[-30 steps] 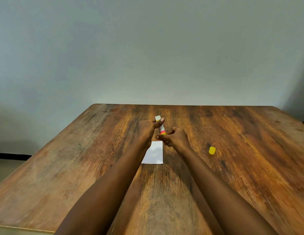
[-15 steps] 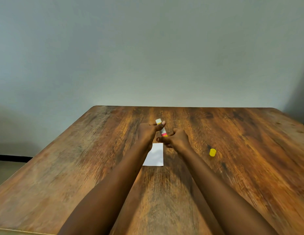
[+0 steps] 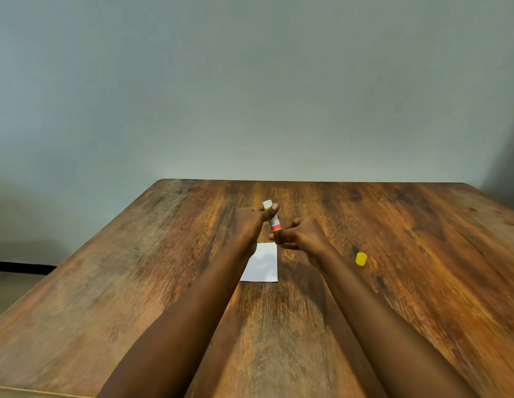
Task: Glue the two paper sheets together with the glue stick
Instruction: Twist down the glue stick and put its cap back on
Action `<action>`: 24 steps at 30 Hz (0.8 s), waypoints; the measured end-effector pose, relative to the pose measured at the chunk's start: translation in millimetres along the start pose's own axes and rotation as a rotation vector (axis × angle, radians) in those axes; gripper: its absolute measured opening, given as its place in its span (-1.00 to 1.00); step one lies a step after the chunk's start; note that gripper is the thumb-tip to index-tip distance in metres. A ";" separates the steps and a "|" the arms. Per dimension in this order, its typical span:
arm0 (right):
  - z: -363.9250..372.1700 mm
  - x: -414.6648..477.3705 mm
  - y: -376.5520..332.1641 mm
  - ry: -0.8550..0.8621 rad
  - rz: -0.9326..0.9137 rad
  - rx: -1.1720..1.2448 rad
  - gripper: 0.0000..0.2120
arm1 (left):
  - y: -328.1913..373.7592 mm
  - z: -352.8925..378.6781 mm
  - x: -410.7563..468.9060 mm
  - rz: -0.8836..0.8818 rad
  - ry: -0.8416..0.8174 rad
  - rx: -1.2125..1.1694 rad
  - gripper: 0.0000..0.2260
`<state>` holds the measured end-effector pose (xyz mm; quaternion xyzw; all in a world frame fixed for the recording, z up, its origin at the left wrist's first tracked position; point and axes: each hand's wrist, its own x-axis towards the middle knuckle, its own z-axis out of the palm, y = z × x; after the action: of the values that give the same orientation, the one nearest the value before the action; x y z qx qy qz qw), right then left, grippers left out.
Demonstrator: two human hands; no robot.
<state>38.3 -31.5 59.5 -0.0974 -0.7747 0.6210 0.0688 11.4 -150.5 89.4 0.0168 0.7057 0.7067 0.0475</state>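
Both hands hold an uncapped white glue stick [image 3: 273,220] with a pink-orange band, tilted, above the table's middle. My left hand [image 3: 251,222] grips its upper part with the thumb across it. My right hand [image 3: 301,235] pinches its lower end with the fingertips. Below and just in front of the hands, white paper [image 3: 261,264] lies flat on the wood; its far edge and left side are hidden by my left hand and forearm. I can make out only one sheet. The yellow cap [image 3: 361,258] lies on the table to the right of my right wrist.
A brown wooden table [image 3: 135,282] fills the lower half of the view, with its left edge and far edge visible. A plain grey wall stands behind it. A strip of floor shows at the far left.
Both hands keep the same grip on the glue stick. Everything sits slightly lower in the frame, so the camera view has tilted up a little.
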 end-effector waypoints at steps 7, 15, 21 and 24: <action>1.5 3.2 2.6 -0.118 -0.041 0.026 -0.85 | 3.6 0.7 4.2 0.005 -0.008 0.025 -0.66; -2.4 2.4 2.7 -0.119 -0.023 0.047 -0.97 | -0.1 -0.8 4.6 -0.003 -0.006 0.033 -0.65; 17.3 4.6 2.3 0.189 -0.011 -0.226 -0.76 | -2.5 5.5 1.6 0.061 0.045 0.119 -0.64; 18.6 4.0 3.0 0.143 -0.044 -0.176 -0.78 | 0.2 6.4 1.1 0.059 0.054 0.115 -0.63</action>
<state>30.3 -47.6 52.5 -0.1300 -0.8213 0.5404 0.1285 10.9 -144.0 89.6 0.0211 0.7455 0.6661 0.0066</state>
